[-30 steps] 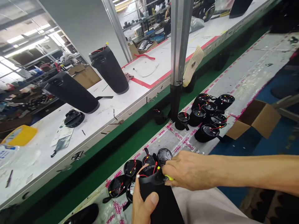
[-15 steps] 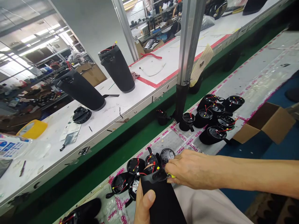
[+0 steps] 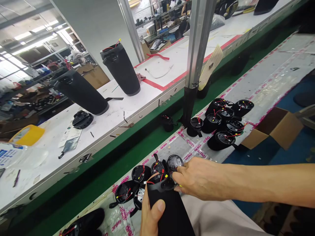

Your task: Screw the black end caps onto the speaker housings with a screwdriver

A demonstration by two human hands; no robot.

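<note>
My left hand [image 3: 153, 218] is wrapped round a black cylindrical speaker housing [image 3: 173, 209], thumb across its front. The housing leans with its open end away from me, and red wires with small white and yellow connectors stick out there. At the right side of that end, the closed fingers of my right hand [image 3: 190, 177] press close to a moulded black part of the rim. A bit of yellow shows under those fingers; what they grip is mostly hidden. Just beyond stand several similar open housings [image 3: 141, 173] with red wires, on the lower bench.
More wired housings [image 3: 222, 139] stand farther right along the bench [image 3: 278, 68], near an open cardboard box [image 3: 286, 127]. A metal post [image 3: 199, 42] rises beyond them. On the white upper shelf [image 3: 118, 113] are two tall speakers [image 3: 121, 68], a black cap [image 3: 82, 120] and yellow tape [image 3: 31, 134].
The view has shifted slightly. Less of the yellow bit shows under my right fingers, which remain at the rim. My left hand keeps its hold on the speaker housing.
</note>
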